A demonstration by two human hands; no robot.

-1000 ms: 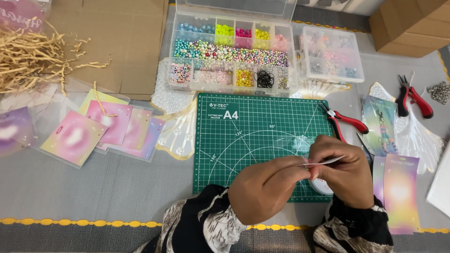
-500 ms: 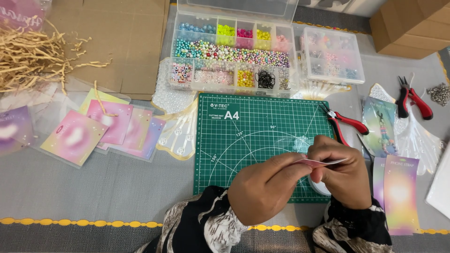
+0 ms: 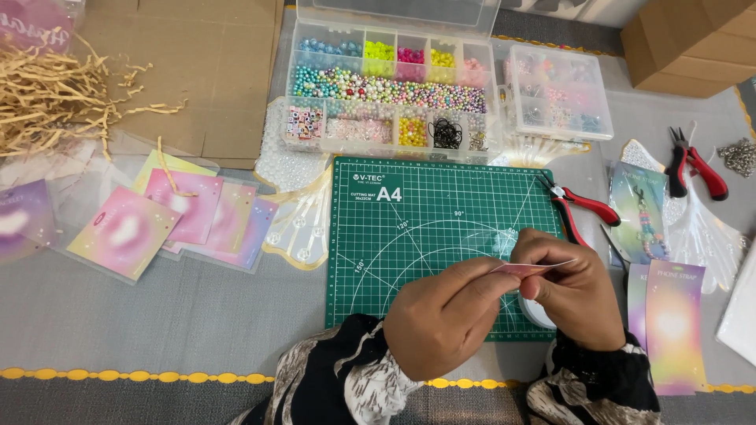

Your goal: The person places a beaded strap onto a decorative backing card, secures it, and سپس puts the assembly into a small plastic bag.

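Open green cutting mat (image 3: 425,228) ahead of the hands; bead organizer box (image 3: 390,94) blocks beyond, red-handled pliers (image 3: 583,206) crowd right.

You see a green cutting mat (image 3: 425,228) gridded in white, red-handled pliers (image 3: 587,206), pastel pink-purple cards (image 3: 126,232), and multicoloured beads (image 3: 386,86).

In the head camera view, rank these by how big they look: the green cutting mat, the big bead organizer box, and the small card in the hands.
1. green cutting mat
2. big bead organizer box, somewhat smaller, though farther away
3. small card, pinched by both hands
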